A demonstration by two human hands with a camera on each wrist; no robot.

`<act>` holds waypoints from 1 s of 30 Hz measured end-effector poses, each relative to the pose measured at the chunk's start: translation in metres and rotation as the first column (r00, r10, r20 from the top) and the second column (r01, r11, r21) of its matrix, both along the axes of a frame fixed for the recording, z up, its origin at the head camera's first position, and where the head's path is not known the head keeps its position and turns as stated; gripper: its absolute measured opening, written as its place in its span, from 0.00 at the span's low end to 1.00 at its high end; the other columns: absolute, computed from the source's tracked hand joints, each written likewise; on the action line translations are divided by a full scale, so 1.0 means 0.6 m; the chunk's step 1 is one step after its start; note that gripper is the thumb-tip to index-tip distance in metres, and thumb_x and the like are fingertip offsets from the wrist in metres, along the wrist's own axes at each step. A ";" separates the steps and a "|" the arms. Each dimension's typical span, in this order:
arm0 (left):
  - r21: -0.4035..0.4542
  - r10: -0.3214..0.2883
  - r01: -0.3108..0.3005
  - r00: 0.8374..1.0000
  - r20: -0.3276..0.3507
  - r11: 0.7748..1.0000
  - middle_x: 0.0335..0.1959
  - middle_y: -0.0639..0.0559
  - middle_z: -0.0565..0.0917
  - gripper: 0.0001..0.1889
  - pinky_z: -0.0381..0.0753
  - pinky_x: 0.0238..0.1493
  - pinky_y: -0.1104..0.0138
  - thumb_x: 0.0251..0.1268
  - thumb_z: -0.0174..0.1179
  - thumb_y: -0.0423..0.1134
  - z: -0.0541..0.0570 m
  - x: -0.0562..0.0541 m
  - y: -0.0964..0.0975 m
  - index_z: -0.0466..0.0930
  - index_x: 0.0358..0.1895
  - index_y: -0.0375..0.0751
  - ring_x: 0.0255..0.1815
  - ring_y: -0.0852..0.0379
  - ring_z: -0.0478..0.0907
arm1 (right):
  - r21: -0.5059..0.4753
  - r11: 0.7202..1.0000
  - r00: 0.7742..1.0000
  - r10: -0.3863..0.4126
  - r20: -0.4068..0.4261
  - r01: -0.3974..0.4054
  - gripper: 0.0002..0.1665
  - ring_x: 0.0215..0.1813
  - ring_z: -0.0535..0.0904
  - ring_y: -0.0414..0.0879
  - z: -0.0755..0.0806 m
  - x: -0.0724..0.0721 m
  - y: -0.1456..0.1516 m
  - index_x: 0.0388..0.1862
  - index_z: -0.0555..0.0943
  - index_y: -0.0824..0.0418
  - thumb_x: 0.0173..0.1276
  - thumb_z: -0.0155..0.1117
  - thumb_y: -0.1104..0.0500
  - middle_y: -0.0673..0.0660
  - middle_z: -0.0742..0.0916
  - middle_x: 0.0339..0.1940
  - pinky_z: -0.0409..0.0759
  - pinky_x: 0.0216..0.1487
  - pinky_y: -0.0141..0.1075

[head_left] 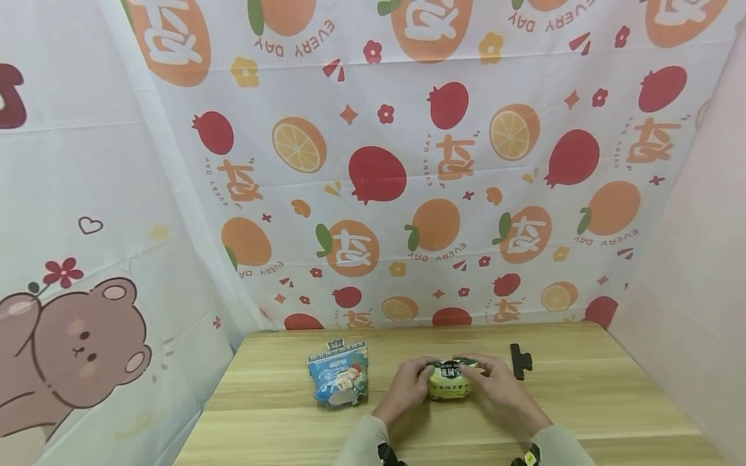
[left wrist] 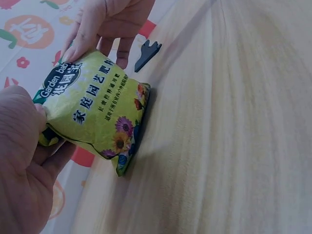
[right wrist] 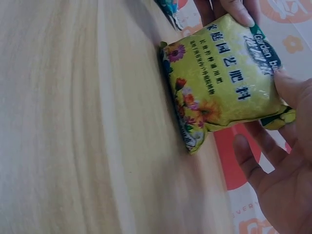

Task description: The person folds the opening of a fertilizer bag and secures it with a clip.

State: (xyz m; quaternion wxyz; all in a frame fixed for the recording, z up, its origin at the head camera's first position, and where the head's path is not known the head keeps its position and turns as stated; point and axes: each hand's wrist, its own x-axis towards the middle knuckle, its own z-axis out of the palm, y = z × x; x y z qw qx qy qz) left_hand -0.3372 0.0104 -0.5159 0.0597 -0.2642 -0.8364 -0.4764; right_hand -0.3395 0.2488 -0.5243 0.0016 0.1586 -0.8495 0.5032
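Observation:
A yellow-green fertilizer bag (head_left: 449, 386) with flowers along its lower edge and a dark "Garden baby" label stands at the tabletop, held between both hands. My left hand (head_left: 408, 386) grips its left upper side, thumb at the front near the label and fingers behind, as the left wrist view shows. On the opposite side, my right hand (head_left: 497, 383) pinches the upper corner with the thumb pressed on the front. In the right wrist view the bag's (right wrist: 222, 73) bottom edge is close over the wood, and some right-hand fingers extend behind it.
On the wooden table (head_left: 268, 421), a blue printed bag (head_left: 340, 377) closed by a clip-like top strip stands left of the hands. A black clip (head_left: 520, 361) lies to their right. A fruit-print curtain (head_left: 373, 239) hangs behind the table.

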 end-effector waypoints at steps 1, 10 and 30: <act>0.012 0.011 -0.011 1.000 -0.006 1.000 0.56 0.44 0.88 0.14 0.83 0.61 0.60 0.78 0.51 0.32 -0.001 0.001 -0.001 0.84 0.57 0.38 0.60 0.50 0.84 | -0.002 1.000 1.000 -0.017 0.010 0.017 0.21 0.69 0.78 0.59 -0.001 0.000 -0.001 0.61 0.84 0.50 0.75 0.60 0.44 0.55 0.86 0.64 0.79 0.64 0.52; 0.050 0.074 -0.067 0.985 -0.157 0.996 0.45 0.46 0.92 0.10 0.84 0.43 0.73 0.74 0.58 0.34 -0.011 0.000 -0.006 0.88 0.48 0.39 0.41 0.63 0.87 | -0.063 0.969 0.971 -0.237 0.031 0.239 0.13 0.56 0.86 0.47 -0.002 0.005 -0.011 0.43 0.91 0.46 0.63 0.73 0.43 0.50 0.93 0.47 0.82 0.62 0.49; 0.196 0.209 -0.171 0.959 -0.189 0.966 0.27 0.49 0.91 0.06 0.77 0.26 0.80 0.63 0.70 0.39 -0.024 0.004 -0.013 0.91 0.30 0.42 0.24 0.52 0.87 | 0.053 0.997 0.990 -0.046 -0.132 0.054 0.23 0.66 0.80 0.64 -0.001 0.019 0.016 0.60 0.83 0.65 0.80 0.55 0.50 0.64 0.86 0.61 0.78 0.66 0.55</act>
